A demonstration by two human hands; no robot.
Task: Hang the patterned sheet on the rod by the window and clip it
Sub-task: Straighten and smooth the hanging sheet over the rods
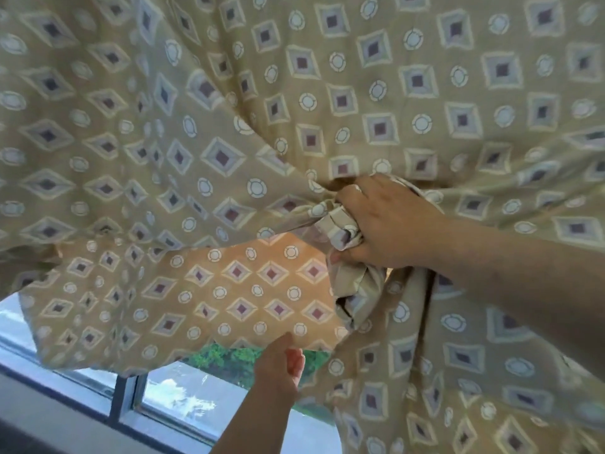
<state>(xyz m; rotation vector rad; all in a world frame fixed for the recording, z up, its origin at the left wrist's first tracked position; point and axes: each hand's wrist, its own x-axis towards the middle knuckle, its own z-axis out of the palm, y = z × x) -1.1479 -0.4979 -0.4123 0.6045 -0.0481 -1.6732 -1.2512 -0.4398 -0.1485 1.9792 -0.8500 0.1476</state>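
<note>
- Patterned sheet (229,126) was gripped in a bunched wad by the right hand (389,224), whose fingers were curled tightly round the gathered fabric right of centre.
- From that fist the cloth was drawn into folds radiating up and to the left, and a twisted tail of it was seen hanging just below the hand.
- The left hand (281,365) was raised beneath the sheet's lower edge, with its fingers loosely bent; the fingertips were touching or just behind that edge, and whether any cloth was pinched could not be told.
- Nearly the whole view was filled by the sheet, a tan fabric printed with diamonds and rings, spread overhead and down the right side.
- One lower flap was lit from behind and glowed a warmer orange.
- Below the flap, a window (183,401) with a dark frame was seen at the lower left, with green foliage (229,358) and bright sky beyond the glass.
</note>
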